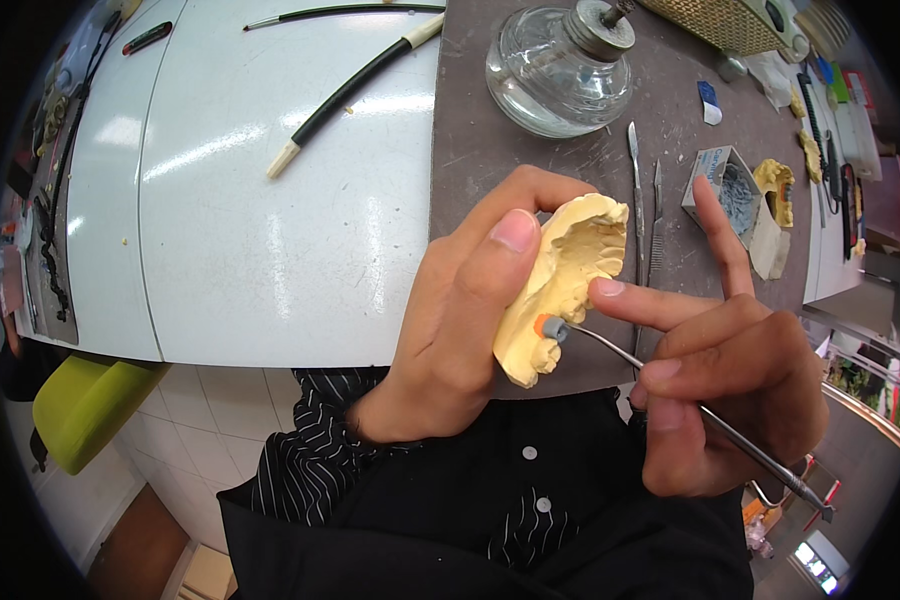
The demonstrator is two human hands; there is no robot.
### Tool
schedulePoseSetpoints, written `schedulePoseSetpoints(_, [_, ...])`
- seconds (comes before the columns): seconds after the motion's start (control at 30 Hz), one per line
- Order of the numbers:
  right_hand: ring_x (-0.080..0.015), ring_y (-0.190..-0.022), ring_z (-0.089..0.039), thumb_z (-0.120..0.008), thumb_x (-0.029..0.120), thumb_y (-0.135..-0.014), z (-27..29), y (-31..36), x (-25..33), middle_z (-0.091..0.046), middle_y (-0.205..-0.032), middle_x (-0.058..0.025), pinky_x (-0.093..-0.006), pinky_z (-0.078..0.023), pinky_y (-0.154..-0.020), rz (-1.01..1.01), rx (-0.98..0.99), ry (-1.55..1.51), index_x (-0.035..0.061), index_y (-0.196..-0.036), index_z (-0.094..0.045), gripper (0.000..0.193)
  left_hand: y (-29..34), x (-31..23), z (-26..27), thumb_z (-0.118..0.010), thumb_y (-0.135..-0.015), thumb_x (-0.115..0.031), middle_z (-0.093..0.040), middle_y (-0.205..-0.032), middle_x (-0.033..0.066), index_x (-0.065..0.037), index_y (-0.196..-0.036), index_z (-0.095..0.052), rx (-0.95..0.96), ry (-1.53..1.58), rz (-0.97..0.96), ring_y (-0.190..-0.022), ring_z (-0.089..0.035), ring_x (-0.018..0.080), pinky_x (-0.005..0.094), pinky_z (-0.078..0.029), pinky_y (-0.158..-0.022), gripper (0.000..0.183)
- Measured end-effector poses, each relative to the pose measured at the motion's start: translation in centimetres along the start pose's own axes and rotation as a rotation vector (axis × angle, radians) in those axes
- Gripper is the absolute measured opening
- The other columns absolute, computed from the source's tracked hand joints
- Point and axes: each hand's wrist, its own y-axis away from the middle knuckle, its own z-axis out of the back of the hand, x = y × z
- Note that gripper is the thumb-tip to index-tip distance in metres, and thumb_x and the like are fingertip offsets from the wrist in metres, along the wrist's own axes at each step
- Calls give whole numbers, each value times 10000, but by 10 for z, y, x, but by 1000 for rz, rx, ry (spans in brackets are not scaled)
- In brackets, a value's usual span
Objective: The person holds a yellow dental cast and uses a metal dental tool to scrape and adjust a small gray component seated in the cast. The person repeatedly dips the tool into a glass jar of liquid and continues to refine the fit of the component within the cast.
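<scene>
A yellow plaster dental model (570,255) is held up in front of my chest by my left hand (460,300), the thumb pressed along its near side. On the model's lower end sits a grey tooth-shaped piece (556,329), with an orange patch (541,324) beside it. My right hand (740,385) grips a thin metal wax carving tool (735,432) like a pen. Its tip meets the grey piece, or comes very close to it. The right index fingertip rests against the model's edge, while another finger points up and away.
On the dark mat stand a glass spirit burner (560,75) and a small box of grey-blue wax (735,195). Two metal instruments (637,190) lie upright beside the model. Another yellow model (773,185) sits past the box. A black-handled brush (355,95) lies on the white table (220,250).
</scene>
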Motion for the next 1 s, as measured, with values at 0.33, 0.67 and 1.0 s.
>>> schedulePoseSetpoints(0.33, [-280, -834, -645, -453, -7, -718, 3, 0, 1, -496, -585, -13, -669, -134, -969, -14, 33, 13, 44, -840, -419, 136, -1, 3, 0, -261, -891, -382, -502, -837, 72, 8, -973, -468, 2, -8, -37, -564, -453, 56, 170, -349, -445, 450])
schedulePoseSetpoints(0.67, [-288, -822, -648, -461, -9, -701, 0, 2, -2, -495, -558, -2, -672, -121, -967, 8, -12, -16, 41, -833, -423, 146, 0, 1, 0, -253, -890, -385, -502, -839, 66, 2, -971, -471, 8, -33, -31, -583, -458, 55, 169, -361, -465, 451])
schedulePoseSetpoints(1.0, [-273, -814, -651, -465, -11, -693, 1, 0, -3, -498, -556, 5, -671, -112, -969, -3, -7, -37, 41, -834, -424, 155, -1, 1, 1, -252, -891, -388, -504, -824, 62, -1, -968, -473, 10, -40, -28, -575, -463, 58, 171, -368, -469, 452])
